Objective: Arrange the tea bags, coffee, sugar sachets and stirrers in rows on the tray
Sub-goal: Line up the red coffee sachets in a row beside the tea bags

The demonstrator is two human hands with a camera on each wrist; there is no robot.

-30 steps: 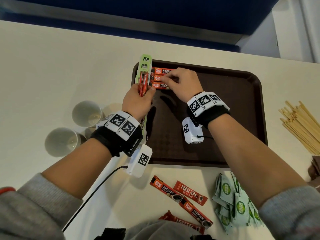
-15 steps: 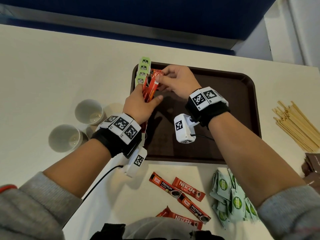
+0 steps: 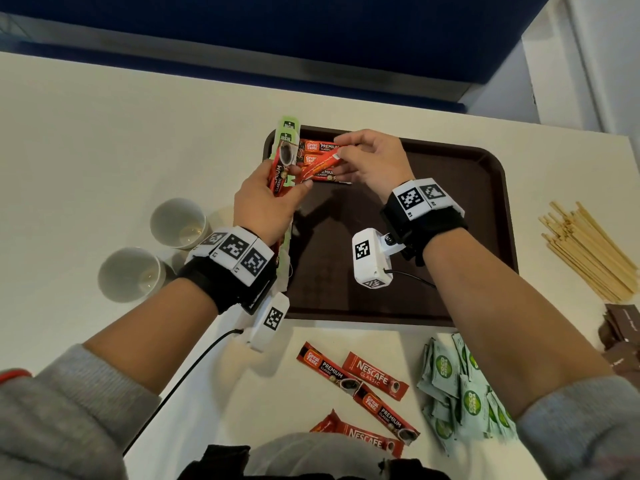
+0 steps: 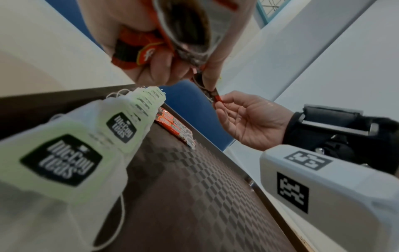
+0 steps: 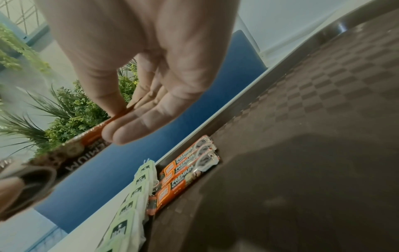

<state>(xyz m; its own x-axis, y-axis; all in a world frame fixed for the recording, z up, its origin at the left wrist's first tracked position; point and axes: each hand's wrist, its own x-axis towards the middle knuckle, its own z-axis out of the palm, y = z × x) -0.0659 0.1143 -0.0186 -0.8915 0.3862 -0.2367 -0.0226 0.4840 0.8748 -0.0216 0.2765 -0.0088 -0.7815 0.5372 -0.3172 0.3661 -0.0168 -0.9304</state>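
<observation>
Above the tray's (image 3: pixel 485 188) far-left corner, right hand (image 3: pixel 372 161) pinching one coffee stick (image 3: pixel 320 167), drawn from the bunch (image 3: pixel 277 174) gripped in left hand (image 3: pixel 266 206). Probably best laid parallel, touching the three sticks (image 5: pixel 187 168) beside the tea bags (image 4: pixel 121 126).

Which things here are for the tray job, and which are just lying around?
For the job:
dark brown plastic tray
red coffee sachets
pale green tea bags
green sugar sachets
wooden stirrers

Just lying about:
two white cups
brown packets
</observation>
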